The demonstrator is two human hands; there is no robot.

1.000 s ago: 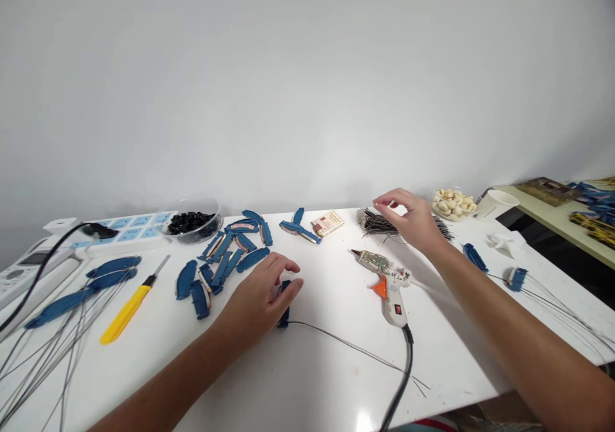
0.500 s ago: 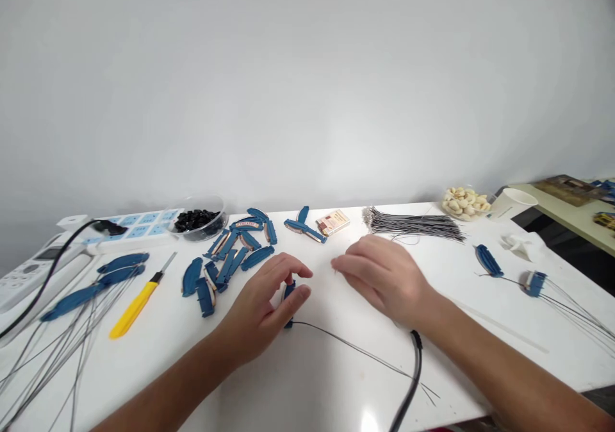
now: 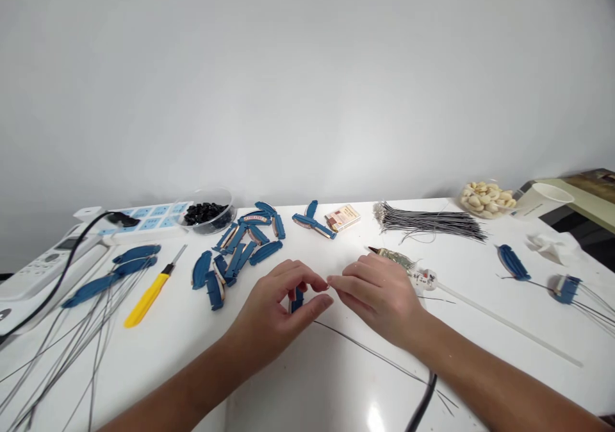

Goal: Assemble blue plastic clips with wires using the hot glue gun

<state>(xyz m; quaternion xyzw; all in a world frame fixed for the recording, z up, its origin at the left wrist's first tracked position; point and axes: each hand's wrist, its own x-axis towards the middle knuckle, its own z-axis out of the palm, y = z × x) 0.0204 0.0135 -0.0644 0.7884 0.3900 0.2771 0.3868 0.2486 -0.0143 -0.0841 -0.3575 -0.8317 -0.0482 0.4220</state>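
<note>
- Pinching a small blue piece [image 3: 297, 299], left hand [image 3: 273, 310] grips it between thumb and fingers.
- Right hand [image 3: 379, 294] pinches fingertips together beside it.
- Piece: dark blue, thin wire [image 3: 375, 355] trailing; lettering unreadable.

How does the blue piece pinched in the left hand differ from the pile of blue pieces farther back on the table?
The blue piece stands upright, alone, in the grip of the left hand, with a thin wire trailing from it across the white table. The pile of blue pieces lies flat, overlapping, untouched, with no wires showing. Both share the same blue colour.
</note>
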